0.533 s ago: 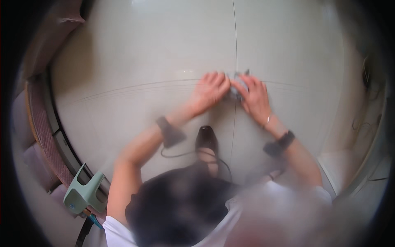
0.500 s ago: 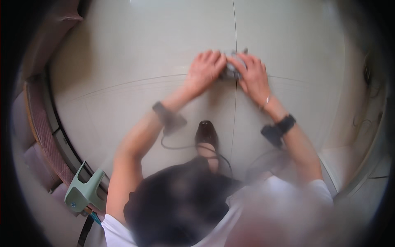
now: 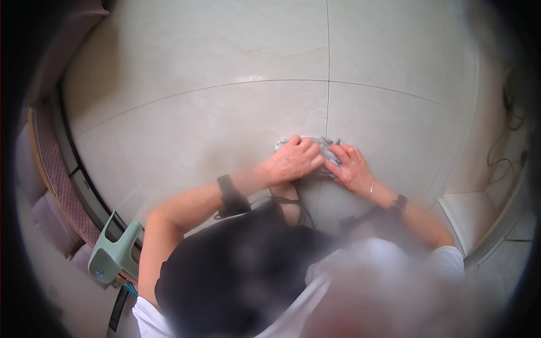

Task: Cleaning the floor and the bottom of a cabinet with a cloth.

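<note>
A crumpled grey-white cloth (image 3: 325, 147) is bunched between my two hands, in front of my body and above the tiled floor. My left hand (image 3: 294, 161) closes over its left part with curled fingers, and some of the fabric pokes out past the knuckles. On the other side, my right hand (image 3: 352, 169) grips the cloth between thumb and fingers. The hands are close together, and they cover much of the fabric. Whether the cloth touches the floor I cannot tell.
A pale green plastic stool (image 3: 115, 253) stands at the lower left, beside a seat with a pink quilted cover (image 3: 62, 180). Cables (image 3: 501, 163) hang along the right side. Black straps (image 3: 231, 194) with a lead are on my forearms.
Both hands have come back toward my body with the cloth, and more of its fabric shows now. My dark shoe, visible before, is now hidden behind my left hand and arm.
</note>
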Available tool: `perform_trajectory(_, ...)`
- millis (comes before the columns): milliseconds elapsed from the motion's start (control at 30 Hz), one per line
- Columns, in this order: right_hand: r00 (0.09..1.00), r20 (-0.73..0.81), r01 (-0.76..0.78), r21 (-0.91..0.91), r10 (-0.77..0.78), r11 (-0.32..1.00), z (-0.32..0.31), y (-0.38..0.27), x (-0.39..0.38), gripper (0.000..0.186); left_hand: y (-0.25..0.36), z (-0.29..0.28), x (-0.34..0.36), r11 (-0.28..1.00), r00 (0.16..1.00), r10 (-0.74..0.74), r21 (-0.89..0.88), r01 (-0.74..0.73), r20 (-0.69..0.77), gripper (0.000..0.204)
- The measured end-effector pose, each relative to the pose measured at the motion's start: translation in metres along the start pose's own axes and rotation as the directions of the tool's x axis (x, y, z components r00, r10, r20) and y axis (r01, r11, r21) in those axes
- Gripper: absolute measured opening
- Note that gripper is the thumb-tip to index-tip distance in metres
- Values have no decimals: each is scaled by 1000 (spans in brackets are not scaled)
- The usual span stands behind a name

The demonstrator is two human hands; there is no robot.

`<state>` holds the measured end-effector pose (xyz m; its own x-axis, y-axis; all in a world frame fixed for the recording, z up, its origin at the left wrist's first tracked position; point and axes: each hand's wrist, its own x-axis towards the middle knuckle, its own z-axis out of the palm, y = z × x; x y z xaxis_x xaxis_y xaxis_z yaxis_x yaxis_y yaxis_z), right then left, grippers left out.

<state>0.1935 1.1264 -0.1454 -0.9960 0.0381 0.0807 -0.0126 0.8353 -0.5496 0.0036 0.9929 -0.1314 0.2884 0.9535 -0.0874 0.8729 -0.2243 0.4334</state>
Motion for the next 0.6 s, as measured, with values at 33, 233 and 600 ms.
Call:
perform_trajectory(33,999,35,-15,-2,15,1000,1,-1,-10,43,4,4,9,1000,999,16,-19,-15,43,20)
perform_trajectory(233,956,-163,-263,-107,244,959,-43,58,70,56,-82,-29,73,982,953,-61,154,111,-296,33)
perform_trajectory(600,795,-377,-564,-174,475,807,-67,100,24,72,-54,-19,158,995,904,-26,-102,-19,-426,56)
